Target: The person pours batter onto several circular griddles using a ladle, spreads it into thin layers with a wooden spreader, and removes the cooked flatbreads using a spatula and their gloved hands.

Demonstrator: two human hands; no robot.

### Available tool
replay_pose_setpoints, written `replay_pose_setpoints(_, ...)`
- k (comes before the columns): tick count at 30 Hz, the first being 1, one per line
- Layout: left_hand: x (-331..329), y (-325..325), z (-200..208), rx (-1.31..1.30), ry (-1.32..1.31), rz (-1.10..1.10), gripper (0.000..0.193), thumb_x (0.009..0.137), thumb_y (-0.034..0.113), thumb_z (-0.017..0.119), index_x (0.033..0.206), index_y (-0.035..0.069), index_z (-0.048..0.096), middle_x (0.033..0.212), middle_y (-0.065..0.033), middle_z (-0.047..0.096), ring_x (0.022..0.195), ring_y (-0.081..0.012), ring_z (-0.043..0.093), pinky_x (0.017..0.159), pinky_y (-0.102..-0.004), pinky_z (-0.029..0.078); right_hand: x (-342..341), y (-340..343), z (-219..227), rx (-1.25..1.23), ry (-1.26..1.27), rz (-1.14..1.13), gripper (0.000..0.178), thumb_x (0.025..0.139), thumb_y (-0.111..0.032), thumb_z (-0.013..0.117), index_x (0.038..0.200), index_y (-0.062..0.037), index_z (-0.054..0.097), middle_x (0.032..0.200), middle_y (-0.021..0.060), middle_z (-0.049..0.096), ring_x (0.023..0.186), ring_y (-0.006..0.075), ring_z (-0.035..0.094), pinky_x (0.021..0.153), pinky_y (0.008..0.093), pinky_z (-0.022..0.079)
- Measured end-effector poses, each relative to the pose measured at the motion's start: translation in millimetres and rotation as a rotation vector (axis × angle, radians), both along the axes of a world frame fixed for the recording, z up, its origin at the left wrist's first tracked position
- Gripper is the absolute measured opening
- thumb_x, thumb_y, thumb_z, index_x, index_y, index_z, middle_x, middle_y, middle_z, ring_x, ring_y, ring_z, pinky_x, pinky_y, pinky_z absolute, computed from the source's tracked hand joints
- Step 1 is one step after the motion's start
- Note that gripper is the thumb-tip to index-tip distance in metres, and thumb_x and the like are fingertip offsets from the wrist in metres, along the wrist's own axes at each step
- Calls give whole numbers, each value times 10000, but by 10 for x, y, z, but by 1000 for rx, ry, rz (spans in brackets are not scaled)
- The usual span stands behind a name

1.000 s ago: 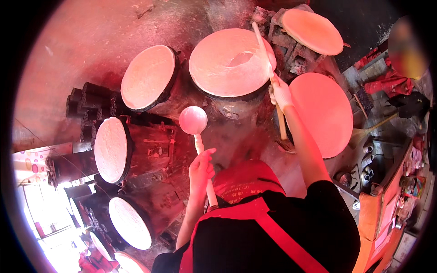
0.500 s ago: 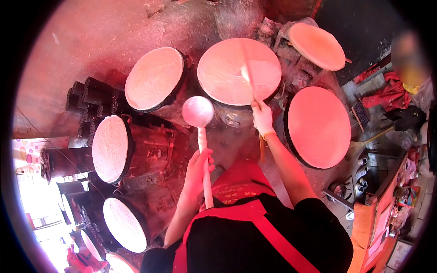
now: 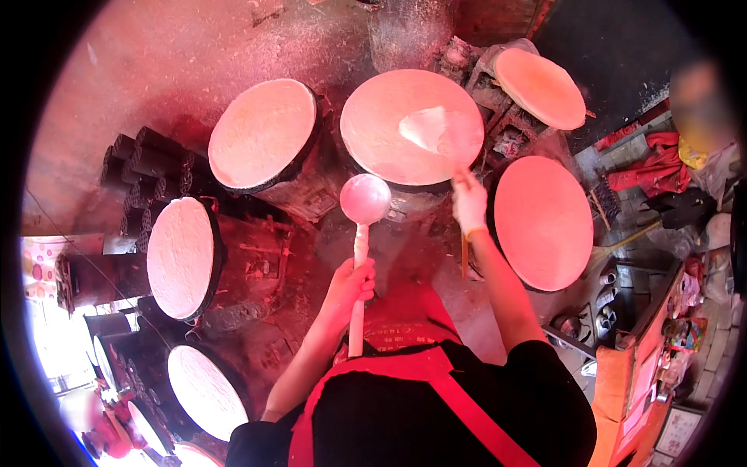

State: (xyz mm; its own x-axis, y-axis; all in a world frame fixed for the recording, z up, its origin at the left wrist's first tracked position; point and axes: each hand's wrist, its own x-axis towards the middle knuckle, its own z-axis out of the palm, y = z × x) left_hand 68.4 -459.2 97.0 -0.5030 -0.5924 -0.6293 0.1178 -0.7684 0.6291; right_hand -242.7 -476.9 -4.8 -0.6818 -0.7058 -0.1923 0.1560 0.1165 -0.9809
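My left hand point(image 3: 348, 289) is wrapped round the long pale handle of a ladle point(image 3: 365, 199), whose round bowl is raised short of the middle round griddle point(image 3: 373, 109). That griddle is covered by a thin pale layer, with a whiter patch point(image 3: 424, 128) on its right half. At the griddle's near right edge my right hand point(image 3: 469, 204) is closed on a thin stick; its upper part is smeared by motion, and a tan length point(image 3: 464, 257) shows below the hand. Beside that hand stands a right-hand round griddle point(image 3: 543, 226) with an even, smooth top.
More coated griddles point(image 3: 262, 134) curve round my left side, with stacked black cylinders point(image 3: 159, 159) behind them. A pale disc point(image 3: 539, 88) rests at the back right. An orange cabinet point(image 3: 615, 389) and a broom point(image 3: 615, 247) are at the right, and a blurred person point(image 3: 704, 105) is at the far right.
My right hand has shifted right and slightly nearer with the stick. The white patch on the middle griddle has grown larger. The ladle has moved a little right in the view.
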Motion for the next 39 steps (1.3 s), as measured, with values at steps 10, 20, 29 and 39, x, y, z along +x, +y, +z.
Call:
replay_pose_setpoints(10, -587, -1037, -506, -306, -101, -92, 160, 934, 171, 559, 886, 47, 471, 713, -5, 477, 550, -87, 453, 457, -232, 373, 209, 973, -181, 80, 104, 178, 440, 933, -169, 576, 1338, -21, 495, 1088, 58, 605, 965, 121, 555, 812, 245, 425)
replay_pose_setpoints(20, -1404, -1386, -756, -49, 26, -64, 143, 889, 98, 533, 892, -21, 453, 637, -37, 449, 485, -147, 463, 382, -296, 380, 977, 589, 104, 24, -520, 143, 360, 944, -192, 565, 1303, -171, 563, 620, -93, 439, 409, 22, 346, 358, 201, 243)
replay_pose_setpoints(29, -555, -1056, 259, 496, 436, -37, 146, 964, 98, 490, 1030, -26, 451, 671, 6, 401, 508, -53, 386, 378, -157, 298, -68, 553, 35, 62, 223, 20, 389, 934, -213, 571, 1322, -200, 546, 609, 39, 522, 475, 117, 486, 458, 269, 401)
replay_pose_setpoints(39, 483, -117, -58, 569, 188, 452, 81, 931, 68, 515, 926, 10, 458, 713, -6, 441, 488, -49, 379, 361, -150, 289, -124, 948, 70, 175, 550, 78, 394, 950, -176, 535, 1320, -43, 517, 1085, 98, 676, 940, 134, 610, 831, 253, 466)
